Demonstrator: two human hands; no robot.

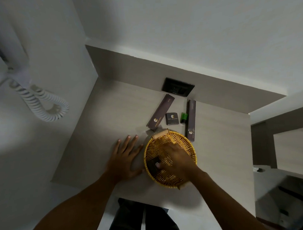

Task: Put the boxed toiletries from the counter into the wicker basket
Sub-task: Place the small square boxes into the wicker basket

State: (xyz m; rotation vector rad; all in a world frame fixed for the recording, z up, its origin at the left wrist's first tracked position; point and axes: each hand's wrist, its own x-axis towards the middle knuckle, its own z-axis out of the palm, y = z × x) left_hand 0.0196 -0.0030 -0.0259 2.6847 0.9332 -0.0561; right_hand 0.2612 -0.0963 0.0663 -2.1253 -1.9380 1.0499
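Over on the far left a coiled phone cord [42, 103] is dangling against the wall. The left hand [124, 158] is lying flat on the counter [100, 134], fingers spread wide, gripping nothing, just beside the wicker basket [172, 136]. The right hand [178, 160] is reaching into that basket, fingers curled down onto a dark box [152, 165] lying at its left inner side. Beyond the rim, a long box [160, 112], a small square box [172, 118], a green bottle [183, 117] and a second long box [190, 120] are waiting on the counter.
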